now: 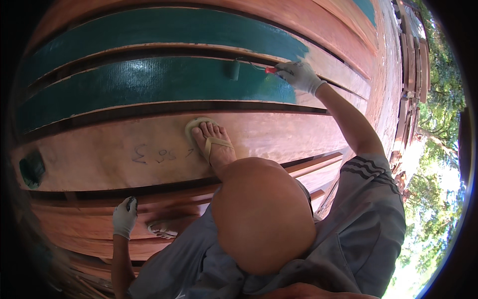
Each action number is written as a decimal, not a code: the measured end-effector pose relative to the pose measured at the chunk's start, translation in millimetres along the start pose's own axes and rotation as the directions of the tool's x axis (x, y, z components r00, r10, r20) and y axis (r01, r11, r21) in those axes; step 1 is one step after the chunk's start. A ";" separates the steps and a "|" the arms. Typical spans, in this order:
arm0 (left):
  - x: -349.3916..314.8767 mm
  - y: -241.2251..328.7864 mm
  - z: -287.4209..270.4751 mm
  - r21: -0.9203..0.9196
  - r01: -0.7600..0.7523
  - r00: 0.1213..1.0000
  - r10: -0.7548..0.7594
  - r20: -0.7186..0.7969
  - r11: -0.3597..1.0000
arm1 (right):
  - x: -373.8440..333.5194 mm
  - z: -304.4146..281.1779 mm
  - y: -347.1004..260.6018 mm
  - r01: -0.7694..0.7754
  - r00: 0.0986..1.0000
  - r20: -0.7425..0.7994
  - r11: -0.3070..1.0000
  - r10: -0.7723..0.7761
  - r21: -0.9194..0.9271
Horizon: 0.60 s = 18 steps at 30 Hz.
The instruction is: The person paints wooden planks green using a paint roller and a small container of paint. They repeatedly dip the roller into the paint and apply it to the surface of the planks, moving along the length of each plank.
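My right hand, in a white glove, is closed around the red handle of a small paint roller. The roller's sleeve, coated dark green, rests on a wide wooden board with a wet green face and bare wood toward its right end. My left hand, also in a white glove, is low on the left near the reddish boards. Its fingers are curled, with dark smears or a dark object at the tips; I cannot tell which.
Beyond lies another green board, a dark gap between the two. My sandalled foot stands on an unpainted board marked in pen, with a green patch at its left end. Stacked timber and trees are at right.
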State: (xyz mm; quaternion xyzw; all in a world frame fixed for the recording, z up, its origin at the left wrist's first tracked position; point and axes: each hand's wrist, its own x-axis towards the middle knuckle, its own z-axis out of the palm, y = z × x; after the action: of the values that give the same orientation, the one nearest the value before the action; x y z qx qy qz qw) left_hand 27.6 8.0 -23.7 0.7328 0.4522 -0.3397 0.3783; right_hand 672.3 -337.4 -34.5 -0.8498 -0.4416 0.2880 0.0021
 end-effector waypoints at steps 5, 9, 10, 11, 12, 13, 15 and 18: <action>-2.4 -27.9 14.7 0.051 -0.028 0.999 0.030 -0.041 0.998 | -3.7 0.9 33.5 -0.037 0.999 0.012 0.996 0.038 -0.082; -7.9 2.9 3.8 0.091 -0.038 0.999 0.038 0.001 0.995 | -20.1 2.5 56.0 -0.072 0.997 0.011 0.989 0.074 -0.126; -7.3 1.1 4.0 0.104 -0.053 0.999 0.054 -0.003 0.993 | -22.5 2.2 58.3 -0.077 0.997 0.008 0.988 0.078 -0.135; -5.3 6.1 2.0 0.097 -0.035 0.999 0.033 0.013 0.995 | -25.9 1.1 61.1 -0.076 0.997 0.012 0.988 0.079 -0.135; -3.4 12.4 -0.7 0.092 -0.016 0.999 0.013 0.029 0.996 | -29.3 0.4 63.8 -0.076 0.997 0.016 0.988 0.079 -0.136; -1.3 16.8 -2.4 0.087 0.003 0.999 -0.007 0.046 0.996 | -32.7 0.0 66.5 -0.077 0.997 0.020 0.988 0.080 -0.136; 5.0 -2.9 1.7 0.068 0.003 0.999 -0.006 0.049 0.998 | -38.6 -0.2 69.5 -0.084 0.996 0.028 0.987 0.089 -0.140; 10.3 -4.9 0.0 0.055 0.024 0.996 -0.029 0.082 0.998 | -50.0 1.2 79.9 -0.094 0.995 0.025 0.980 0.100 -0.178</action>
State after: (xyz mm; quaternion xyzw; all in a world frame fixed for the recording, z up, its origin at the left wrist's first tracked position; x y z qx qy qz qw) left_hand 26.8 13.7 -33.6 0.7219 0.4367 -0.3868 0.3722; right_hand 709.3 -424.0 -31.8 -0.8621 -0.4235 0.2618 -0.0945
